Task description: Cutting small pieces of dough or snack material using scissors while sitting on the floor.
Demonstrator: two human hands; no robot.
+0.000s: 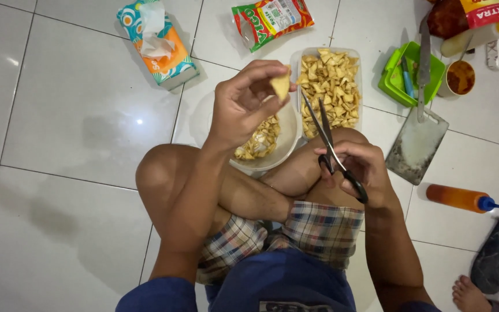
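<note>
Right hand (356, 170) grips black-handled steel scissors (333, 150), blades parted; left hand (244, 101) fingers pinch a tan triangular snack (280, 86) above the white bowl (287, 138), catching trimmings

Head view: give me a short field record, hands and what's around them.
left hand: pinches one triangular snack piece above the bowl
right hand: holds scissors, blades slightly open, pointing up
bowl: white, partly filled with pieces
tray: clear, rectangular, full of triangular pieces
floor items: tissue box, cutting board, orange bottle
</note>
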